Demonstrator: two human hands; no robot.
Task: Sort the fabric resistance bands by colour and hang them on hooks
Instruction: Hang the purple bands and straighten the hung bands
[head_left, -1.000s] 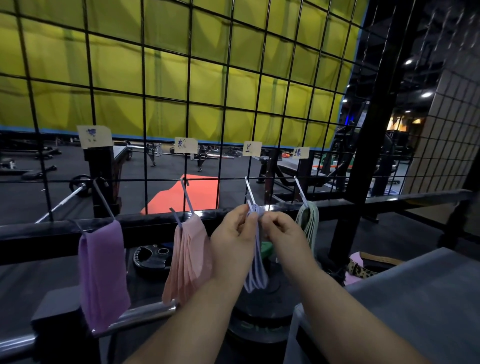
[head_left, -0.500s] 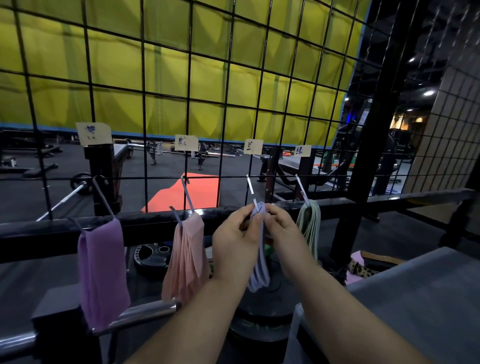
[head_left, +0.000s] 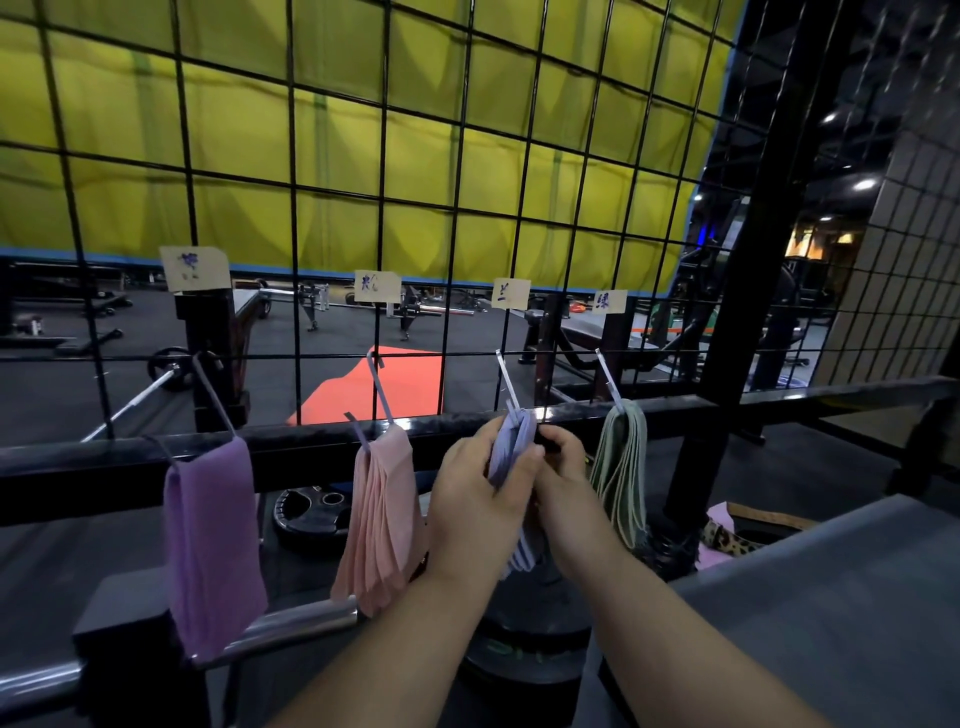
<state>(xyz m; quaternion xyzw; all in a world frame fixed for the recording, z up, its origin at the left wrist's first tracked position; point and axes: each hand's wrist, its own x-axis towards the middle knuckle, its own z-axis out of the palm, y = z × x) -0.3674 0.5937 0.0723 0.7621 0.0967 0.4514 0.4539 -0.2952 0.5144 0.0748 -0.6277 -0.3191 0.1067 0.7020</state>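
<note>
Left hand (head_left: 483, 499) and right hand (head_left: 563, 467), close together, pinch pale-blue fabric resistance bands (head_left: 511, 441) at the thin metal hook (head_left: 506, 382) just above; next, probably, seat loops and release.
</note>
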